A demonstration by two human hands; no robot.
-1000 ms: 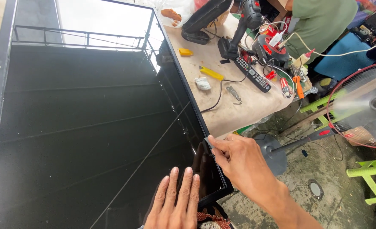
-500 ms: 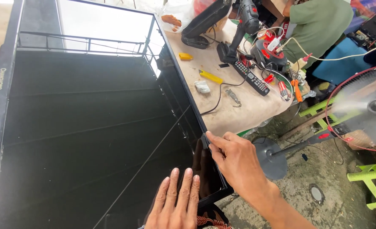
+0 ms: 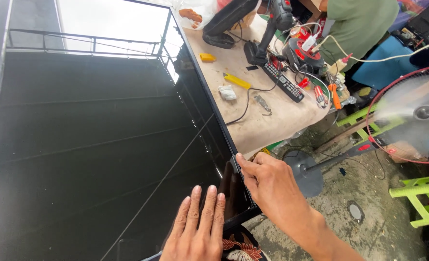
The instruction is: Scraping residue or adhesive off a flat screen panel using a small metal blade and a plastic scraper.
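Note:
A large flat screen panel (image 3: 93,145) with a glossy black face lies in front of me and mirrors a roof and railing. My left hand (image 3: 197,229) lies flat on the glass near the panel's near right corner, fingers together and stretched out. My right hand (image 3: 267,186) pinches the thin black frame edge (image 3: 229,140) on the right side, just above that corner, thumb and fingertips on the bezel.
Right of the panel, a paper-covered table (image 3: 272,125) carries a black remote control (image 3: 283,81), a cordless drill (image 3: 272,24), yellow bits, cables and small tools. A person in a green shirt (image 3: 359,29) is behind it. A running floor fan (image 3: 413,116) and green stools stand at right.
My right hand has slid a little down the right frame edge toward the corner. My left hand stays flat on the glass.

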